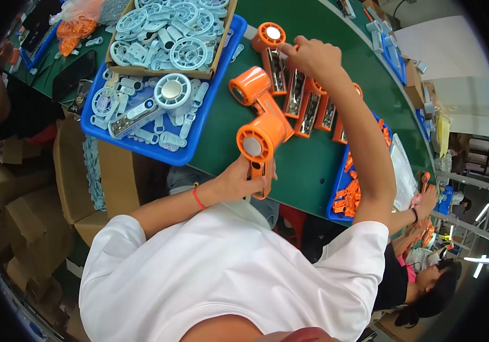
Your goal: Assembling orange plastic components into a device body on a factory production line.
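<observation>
My left hand [240, 178] is wrapped round the handle of an orange handheld fan [256, 139], its round head with a silver disc facing up. Just beyond it lies another orange fan [250, 85], on its side. My right hand [317, 58] reaches to the far side of the table, fingers bent and pinched at the neck of an orange fan [275, 68] whose handle is uncovered and shows inner parts. Several more such fans with uncovered handles [308, 114] lie in a row beside it, partly hidden under my right forearm.
A blue tray [190, 134] at left holds light-blue parts, a light-blue fan [172, 91] and a cardboard box [219, 54] of parts. Orange parts fill another blue tray [331, 208] at right. Cardboard boxes [125, 182] stand lower left. A co-worker [410, 285] sits at right.
</observation>
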Available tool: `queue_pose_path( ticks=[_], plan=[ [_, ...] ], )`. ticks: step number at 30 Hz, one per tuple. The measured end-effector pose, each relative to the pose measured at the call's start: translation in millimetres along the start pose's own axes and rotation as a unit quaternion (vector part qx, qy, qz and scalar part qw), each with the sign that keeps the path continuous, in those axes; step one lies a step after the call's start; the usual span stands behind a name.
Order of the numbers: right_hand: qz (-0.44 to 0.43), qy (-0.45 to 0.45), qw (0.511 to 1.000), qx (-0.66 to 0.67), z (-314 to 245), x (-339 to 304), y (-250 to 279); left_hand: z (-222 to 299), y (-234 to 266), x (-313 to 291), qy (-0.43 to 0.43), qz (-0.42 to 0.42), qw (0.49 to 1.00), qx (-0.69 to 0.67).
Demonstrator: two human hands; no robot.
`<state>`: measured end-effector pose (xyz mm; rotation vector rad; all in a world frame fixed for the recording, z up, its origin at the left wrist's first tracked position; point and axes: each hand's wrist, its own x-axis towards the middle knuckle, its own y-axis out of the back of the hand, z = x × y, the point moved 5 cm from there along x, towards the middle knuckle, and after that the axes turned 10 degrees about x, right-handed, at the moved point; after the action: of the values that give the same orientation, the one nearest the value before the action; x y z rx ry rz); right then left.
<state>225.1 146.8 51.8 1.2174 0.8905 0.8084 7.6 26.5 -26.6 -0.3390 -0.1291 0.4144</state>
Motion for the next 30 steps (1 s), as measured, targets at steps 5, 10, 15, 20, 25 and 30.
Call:
queue_pose_path(
  ticks=[5,10,15,20,25,30],
  plan=[
    [0.18,0.159,0.887,0.393,-20,-113,30,2,12,-12,0.006,-0.023,0.997,-0.075],
    [0.121,0.087,0.747,0.648,-51,-230,-62,25,-4,-4,0.059,-0.055,0.996,0.03],
    [0.191,-0.011,0.688,0.7,-35,-245,-70,45,-6,15,-0.029,-0.001,0.956,0.293],
    [0.223,-0.017,0.708,0.67,-28,-249,-72,27,-16,16,0.021,-0.025,0.974,0.223],
    [0.205,-0.033,0.739,0.641,-34,-249,-78,24,-18,10,0.039,0.006,0.983,0.177],
    [0.179,-0.047,0.772,0.608,-32,-246,-81,2,-11,3,0.07,0.101,0.982,0.146]
  ],
)
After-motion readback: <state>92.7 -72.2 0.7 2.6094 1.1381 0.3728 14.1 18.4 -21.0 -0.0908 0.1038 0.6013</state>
